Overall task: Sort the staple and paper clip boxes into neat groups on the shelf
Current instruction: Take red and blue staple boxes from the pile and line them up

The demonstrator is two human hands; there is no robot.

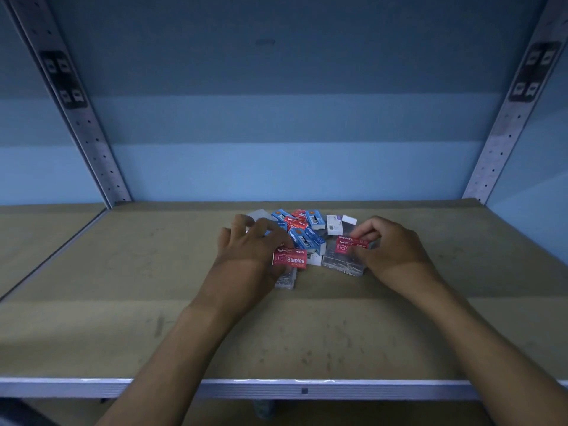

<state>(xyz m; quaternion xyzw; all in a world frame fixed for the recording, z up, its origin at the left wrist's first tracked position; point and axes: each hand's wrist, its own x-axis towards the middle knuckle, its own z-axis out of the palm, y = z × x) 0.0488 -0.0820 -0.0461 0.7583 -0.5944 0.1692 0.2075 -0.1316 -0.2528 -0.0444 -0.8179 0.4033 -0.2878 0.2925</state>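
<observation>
A jumbled pile of small boxes lies mid-shelf: several blue staple boxes [307, 236], red staple boxes [296, 222], clear plastic paper clip boxes [342, 262] and white boxes [335, 225]. My left hand [249, 250] pinches a red staple box [289, 257] marked "Staples" at the pile's near left. My right hand [390, 250] pinches another red staple box [352, 243], held just above a clear paper clip box. One more clear box [285, 281] shows partly under my left hand.
The boxes sit on a tan wooden shelf board [153, 302] with a metal front edge [276, 387]. Perforated metal uprights stand at the back left [92, 139] and back right [498, 142], before a blue wall.
</observation>
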